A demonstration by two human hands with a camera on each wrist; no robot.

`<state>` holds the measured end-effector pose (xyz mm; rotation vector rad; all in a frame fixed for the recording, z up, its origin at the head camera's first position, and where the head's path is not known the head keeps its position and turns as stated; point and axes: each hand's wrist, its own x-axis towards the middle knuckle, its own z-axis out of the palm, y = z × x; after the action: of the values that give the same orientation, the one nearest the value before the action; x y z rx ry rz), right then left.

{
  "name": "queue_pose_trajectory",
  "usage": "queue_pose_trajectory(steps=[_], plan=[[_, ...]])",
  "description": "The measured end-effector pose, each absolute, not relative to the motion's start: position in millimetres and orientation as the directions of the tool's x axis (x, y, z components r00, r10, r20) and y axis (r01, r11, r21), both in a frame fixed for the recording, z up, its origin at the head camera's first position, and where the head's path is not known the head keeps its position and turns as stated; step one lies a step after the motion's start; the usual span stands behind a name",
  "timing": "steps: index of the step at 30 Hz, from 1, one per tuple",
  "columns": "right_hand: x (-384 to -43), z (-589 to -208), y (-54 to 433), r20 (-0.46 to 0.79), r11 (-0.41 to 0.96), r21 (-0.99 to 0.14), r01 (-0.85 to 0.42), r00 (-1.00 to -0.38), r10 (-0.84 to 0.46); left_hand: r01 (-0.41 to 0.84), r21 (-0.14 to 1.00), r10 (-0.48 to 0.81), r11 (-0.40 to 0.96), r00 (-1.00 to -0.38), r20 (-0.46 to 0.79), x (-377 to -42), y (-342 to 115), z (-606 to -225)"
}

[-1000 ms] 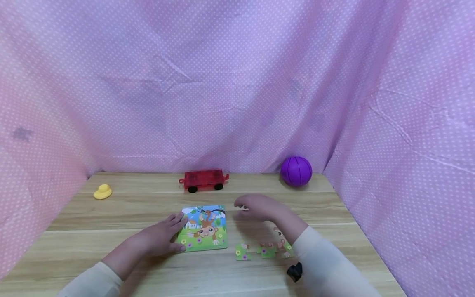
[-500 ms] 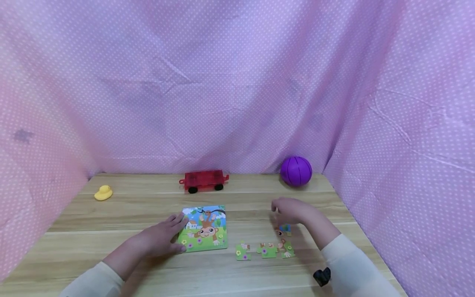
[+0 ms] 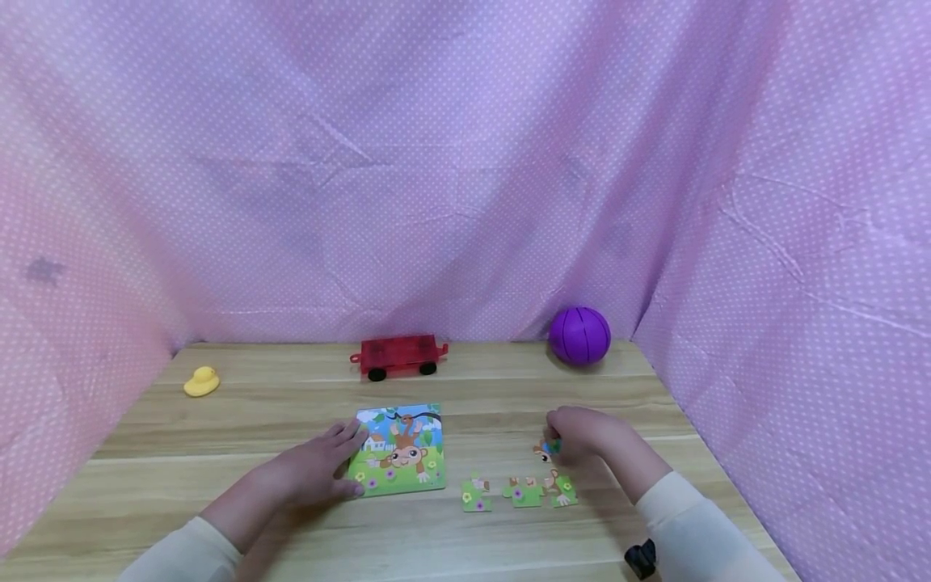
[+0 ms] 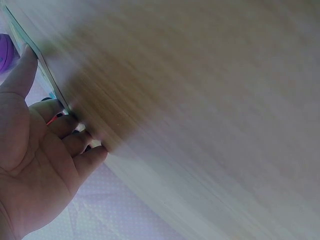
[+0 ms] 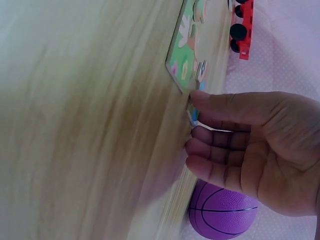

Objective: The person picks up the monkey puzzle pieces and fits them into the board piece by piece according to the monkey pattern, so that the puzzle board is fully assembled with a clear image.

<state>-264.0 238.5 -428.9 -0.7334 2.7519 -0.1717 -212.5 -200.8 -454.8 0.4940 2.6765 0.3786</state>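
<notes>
In the head view my left hand (image 3: pixel 316 465) rests at the left edge of a square monkey picture board (image 3: pixel 404 461), thumb near its lower corner and fingers at its upper left. My right hand (image 3: pixel 585 436), fingers curled, pinches the edge of a small puzzle piece (image 3: pixel 542 453) with a monkey's eye and blue on it. In the right wrist view the thumb tip lies right at that piece's blue edge (image 5: pixel 195 116). Nearer the body lie a flower corner piece (image 3: pixel 476 496), a green middle piece (image 3: pixel 527 492) and a piece with a monkey's hand (image 3: pixel 563 491).
At the back of the wooden table (image 3: pixel 305 372) stand a red toy wagon (image 3: pixel 398 356) with black wheels and a purple ball (image 3: pixel 579 336). A yellow rubber duck (image 3: pixel 202 381) sits at the far left. Pink dotted cloth (image 3: pixel 436 202) encloses the sides and back.
My right hand has moved right from beside the picture board, then down to the eye piece, which has shifted slightly left. My left hand has stayed at the board.
</notes>
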Motion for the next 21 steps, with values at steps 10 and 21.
queue_pose_trajectory(steps=[10, 21], plan=[[-268, -436, 223, -0.226, 0.86, -0.232, -0.455, -0.834, -0.503, 0.28, 0.327, 0.385, 0.903, -0.864, -0.324, -212, -201, -454], [-271, -438, 196, -0.206, 0.855, -0.155, -0.496, -0.83, -0.519, 0.282, 0.334, 0.388, 0.9, -0.867, -0.314, -212, -201, -454]])
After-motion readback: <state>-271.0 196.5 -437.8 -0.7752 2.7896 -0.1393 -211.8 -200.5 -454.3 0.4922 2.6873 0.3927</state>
